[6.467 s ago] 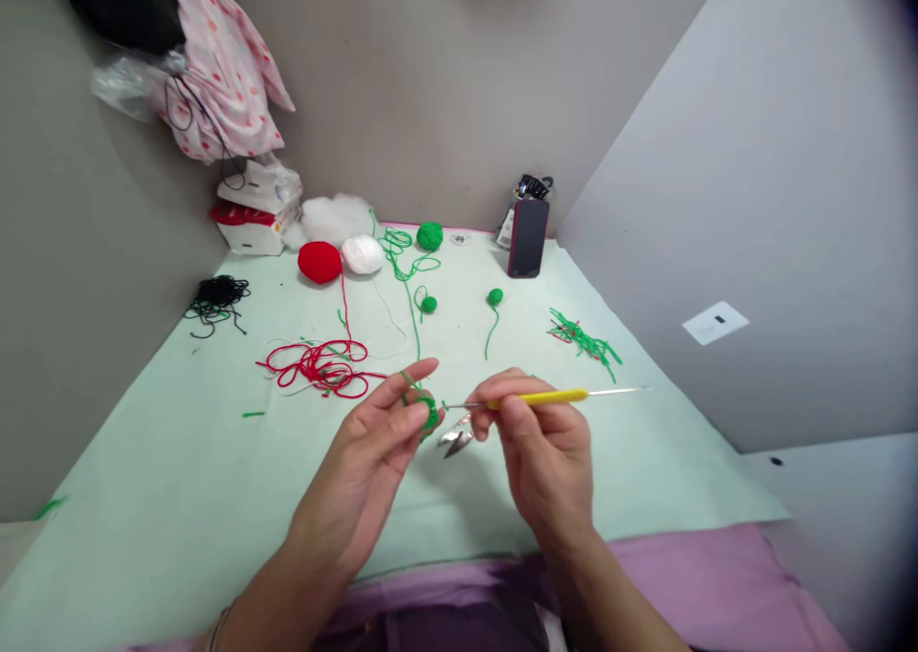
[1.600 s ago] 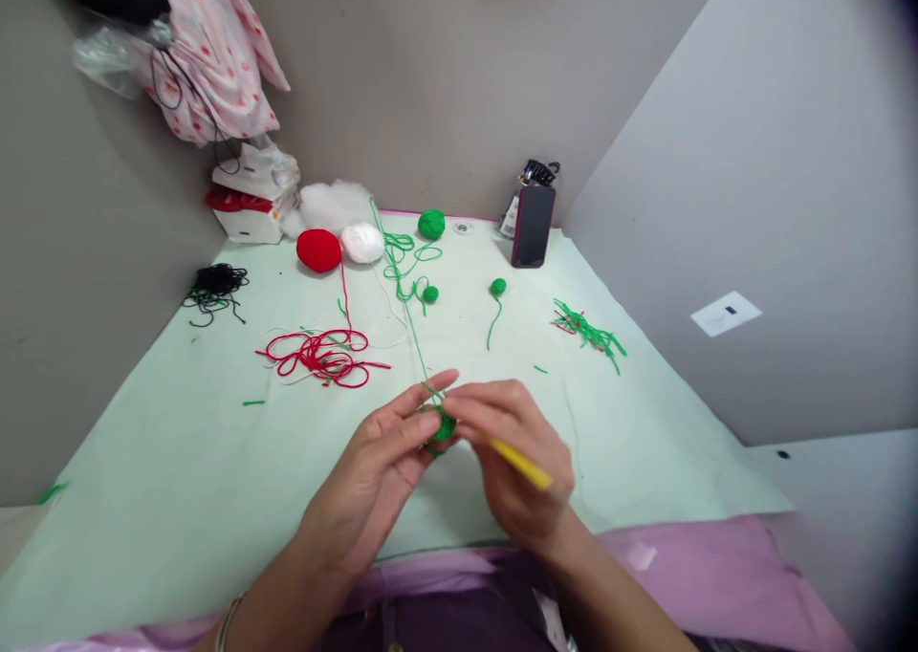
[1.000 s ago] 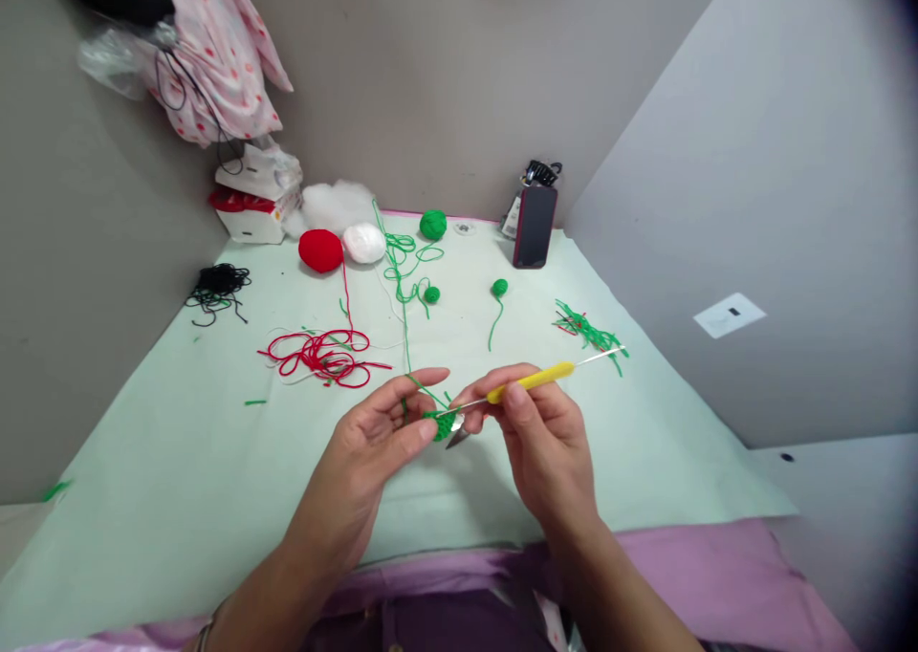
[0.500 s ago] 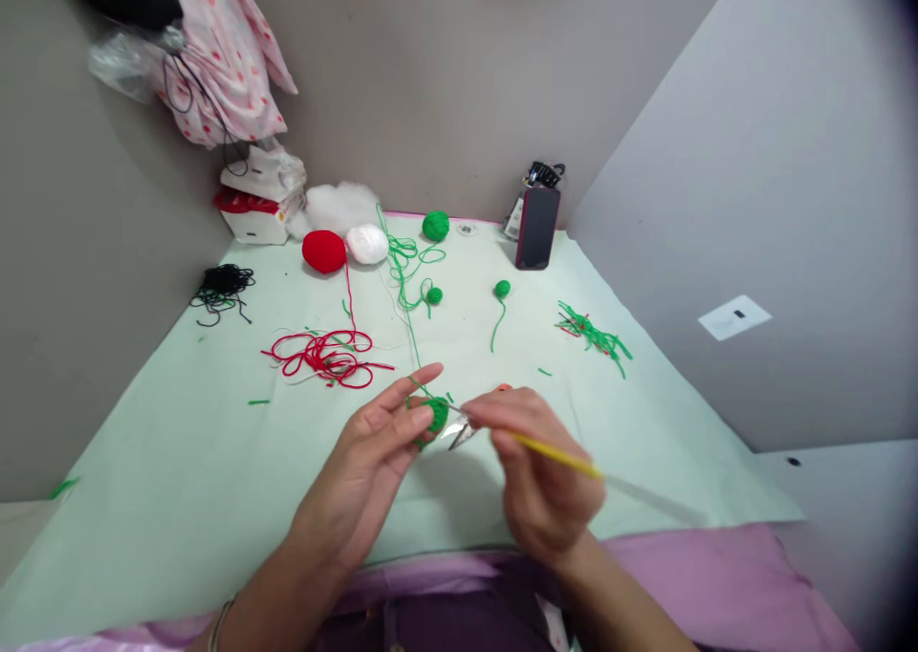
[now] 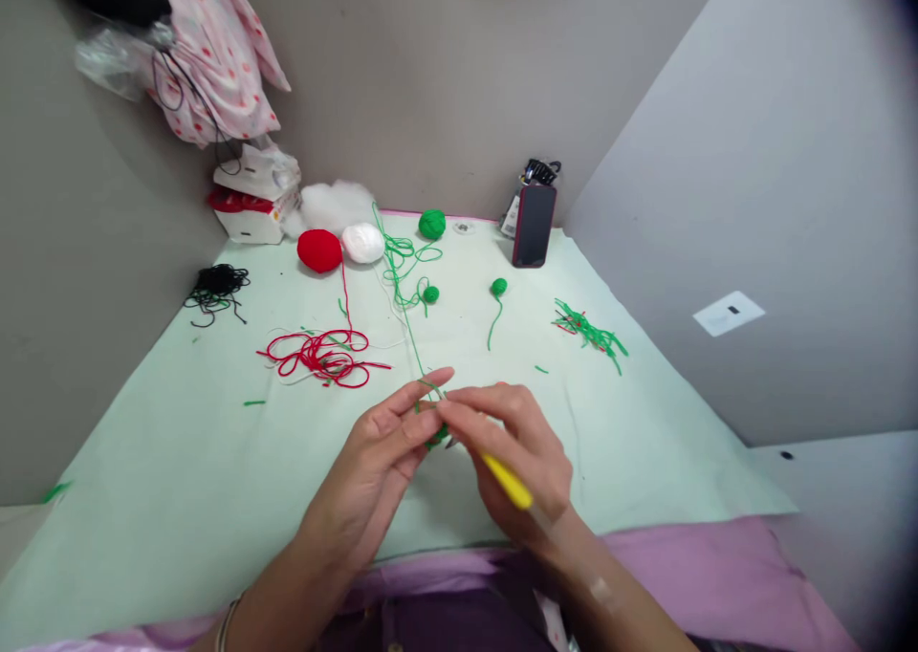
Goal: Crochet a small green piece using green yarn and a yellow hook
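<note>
Between thumb and fingers, my left hand (image 5: pixel 383 451) pinches a small green crochet piece (image 5: pixel 437 436), mostly covered by the fingers. Green yarn (image 5: pixel 416 346) passes over the raised left index finger and runs back across the table to a loose tangle. My right hand (image 5: pixel 520 451) grips a crochet hook (image 5: pixel 508 483) by its yellow handle, its tip at the crochet piece against the left fingers. Both hands nearly touch. Part of a metal blade shows under the fingers; most of it is hidden.
Behind the hands lie a red yarn ball (image 5: pixel 319 250), a white yarn ball (image 5: pixel 363 244), a green yarn ball (image 5: pixel 431 224) and two small green pieces. A red yarn tangle (image 5: pixel 322 358) is at left, green scraps (image 5: pixel 589 334) at right. A phone (image 5: pixel 535 226) stands at the back.
My right hand has moved left and closer to my left hand, turning the hook so its handle points more toward me. The crochet piece is now more covered. The view has shifted slightly.
</note>
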A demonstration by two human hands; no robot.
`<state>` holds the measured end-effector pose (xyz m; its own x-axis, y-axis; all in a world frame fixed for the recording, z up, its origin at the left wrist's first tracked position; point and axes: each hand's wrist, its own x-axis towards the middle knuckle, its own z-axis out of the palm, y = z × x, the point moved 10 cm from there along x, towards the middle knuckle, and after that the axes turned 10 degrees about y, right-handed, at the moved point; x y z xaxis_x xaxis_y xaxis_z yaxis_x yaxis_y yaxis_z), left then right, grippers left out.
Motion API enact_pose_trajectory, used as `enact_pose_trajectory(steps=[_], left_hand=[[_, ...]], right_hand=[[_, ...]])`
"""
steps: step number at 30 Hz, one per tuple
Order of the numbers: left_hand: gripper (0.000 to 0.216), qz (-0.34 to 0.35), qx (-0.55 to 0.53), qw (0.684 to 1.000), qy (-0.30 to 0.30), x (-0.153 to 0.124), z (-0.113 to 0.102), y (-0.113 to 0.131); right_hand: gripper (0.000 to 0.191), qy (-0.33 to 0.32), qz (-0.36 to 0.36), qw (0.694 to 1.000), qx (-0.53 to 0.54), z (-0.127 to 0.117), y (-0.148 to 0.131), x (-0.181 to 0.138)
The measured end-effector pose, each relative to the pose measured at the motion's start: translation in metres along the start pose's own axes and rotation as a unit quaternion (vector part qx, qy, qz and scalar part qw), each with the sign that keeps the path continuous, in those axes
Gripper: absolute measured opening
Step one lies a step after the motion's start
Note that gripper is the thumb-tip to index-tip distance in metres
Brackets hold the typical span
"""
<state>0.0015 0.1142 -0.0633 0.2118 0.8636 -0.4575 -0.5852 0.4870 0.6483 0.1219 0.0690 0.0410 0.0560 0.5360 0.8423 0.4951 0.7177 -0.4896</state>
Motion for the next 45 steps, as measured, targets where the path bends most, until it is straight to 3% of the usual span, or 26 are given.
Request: enact_pose_trajectory(steps=[2,5,9,11,16,19,22,25,28,31,33,35,37,39,42,45], left_hand=[[0.041,-0.016,-0.013,1.000,0.005,0.002,-0.003,0.000],[0.037,0.020,0.018,0.999,0.026,0.001,-0.008,0.007],[0.035,0.099,0.129,0.987,0.010,-0.005,-0.003,0.016],[0.034,0.106,0.150,0.983,0.001,-0.008,-0.002,0.017],[0.032,0.099,0.133,0.986,0.009,-0.010,-0.007,0.021],[0.031,0.106,0.131,0.986,0.013,-0.011,-0.008,0.024],[0.030,0.124,0.142,0.982,0.022,-0.009,-0.010,0.025],[0.028,0.174,0.166,0.970,0.047,-0.010,-0.013,0.029],[0.031,0.213,0.163,0.960,0.075,-0.012,-0.015,0.031],[0.045,0.136,0.086,0.986,0.046,-0.008,-0.010,0.017],[0.050,0.044,0.027,0.999,0.012,-0.004,-0.005,0.004],[0.048,-0.006,-0.002,1.000,0.007,-0.003,-0.005,-0.001],[0.045,0.002,-0.001,1.000,0.019,-0.002,-0.008,0.005],[0.042,0.029,0.023,0.999,0.013,-0.004,-0.006,0.011],[0.036,0.067,0.079,0.994,-0.015,-0.008,0.003,0.014],[0.037,0.100,0.106,0.989,0.007,-0.009,0.001,0.015]], right_hand=[[0.027,0.032,0.095,0.993,0.060,-0.007,0.019,0.003],[0.018,0.064,0.247,0.950,0.178,-0.005,0.047,-0.001],[0.017,0.023,0.278,0.937,0.210,0.009,0.049,-0.005],[0.017,0.033,0.295,0.933,0.203,0.009,0.053,-0.007],[0.020,0.053,0.367,0.887,0.276,0.010,0.066,-0.011],[0.023,0.049,0.362,0.889,0.277,0.009,0.062,-0.009],[0.021,0.036,0.308,0.931,0.193,0.002,0.050,-0.005],[0.023,-0.004,0.161,0.983,0.086,-0.001,0.021,0.002],[0.029,-0.048,-0.013,0.999,-0.004,0.006,-0.010,0.001],[0.034,-0.063,-0.090,0.991,-0.077,0.012,-0.019,-0.005],[0.033,-0.034,-0.060,0.996,-0.060,0.006,-0.013,-0.004],[0.029,0.012,0.035,0.999,0.013,-0.004,0.003,-0.002],[0.024,0.051,0.153,0.982,0.102,-0.009,0.025,-0.003],[0.022,0.060,0.222,0.958,0.171,-0.007,0.037,-0.003],[0.018,0.027,0.222,0.956,0.190,0.003,0.035,0.000],[0.020,0.008,0.176,0.975,0.132,0.005,0.027,0.000]])
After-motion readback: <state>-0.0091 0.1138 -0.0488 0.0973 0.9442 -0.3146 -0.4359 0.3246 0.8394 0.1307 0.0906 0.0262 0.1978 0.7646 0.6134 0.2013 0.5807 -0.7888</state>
